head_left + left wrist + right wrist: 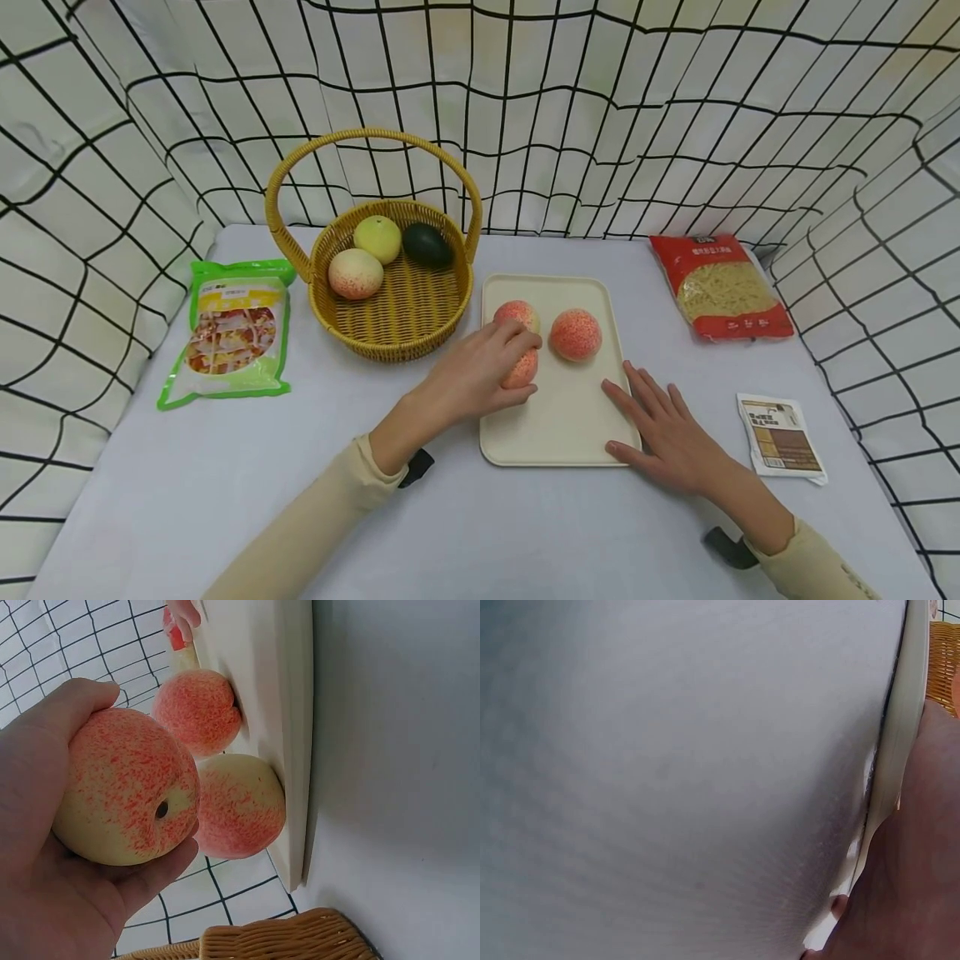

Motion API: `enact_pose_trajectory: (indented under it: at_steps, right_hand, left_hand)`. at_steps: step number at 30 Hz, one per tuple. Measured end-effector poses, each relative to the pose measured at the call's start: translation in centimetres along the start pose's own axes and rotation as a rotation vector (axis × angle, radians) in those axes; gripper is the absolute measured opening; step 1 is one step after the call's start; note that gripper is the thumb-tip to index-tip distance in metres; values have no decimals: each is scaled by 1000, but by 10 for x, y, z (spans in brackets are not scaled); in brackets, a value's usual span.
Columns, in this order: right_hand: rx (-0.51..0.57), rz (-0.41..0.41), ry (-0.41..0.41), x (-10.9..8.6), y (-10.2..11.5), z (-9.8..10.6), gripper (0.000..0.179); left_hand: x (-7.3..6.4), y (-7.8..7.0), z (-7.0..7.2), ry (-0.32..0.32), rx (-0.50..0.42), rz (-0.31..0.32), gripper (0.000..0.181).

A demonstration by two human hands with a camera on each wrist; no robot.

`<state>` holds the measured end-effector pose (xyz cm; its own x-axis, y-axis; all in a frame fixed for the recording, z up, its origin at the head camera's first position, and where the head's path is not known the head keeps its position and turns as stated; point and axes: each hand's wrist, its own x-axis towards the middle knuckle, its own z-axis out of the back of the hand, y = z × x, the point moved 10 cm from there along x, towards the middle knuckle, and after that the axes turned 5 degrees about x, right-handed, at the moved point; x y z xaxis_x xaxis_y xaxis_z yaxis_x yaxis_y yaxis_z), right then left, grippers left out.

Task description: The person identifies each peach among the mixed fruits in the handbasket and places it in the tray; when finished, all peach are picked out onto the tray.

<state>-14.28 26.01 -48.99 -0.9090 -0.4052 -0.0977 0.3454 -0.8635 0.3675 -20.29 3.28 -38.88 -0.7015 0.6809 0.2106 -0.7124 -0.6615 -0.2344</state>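
- Red-speckled peach (521,372): held by left hand (483,367), grip curled round it.
- Two other peaches (576,335): on cream tray (555,429).
- Right hand (667,437): grip spread, touching tray's right edge.

The three round pink-and-cream speckled peaches (576,335) have a smooth, matt skin, and the cream rectangular plastic-looking tray (555,433) beneath them is smooth with a low sheen. The round golden-brown wicker-like basket (408,315) is rough and ribbed in its weave, with a faint gloss on its strands. The green-edged rectangular food bag (232,333) and the red rectangular pasta bag (723,287) look like shiny plastic film, while the long cream sleeves (315,525) are soft matt cloth.
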Motion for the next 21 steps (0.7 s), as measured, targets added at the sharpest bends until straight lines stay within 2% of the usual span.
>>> enact_pose_trajectory:
  at_steps: [21]
  right_hand:
    - [14, -7, 11, 1, -1, 0, 88]
  left_hand:
    - [-1, -3, -36, 90, -80, 8, 49]
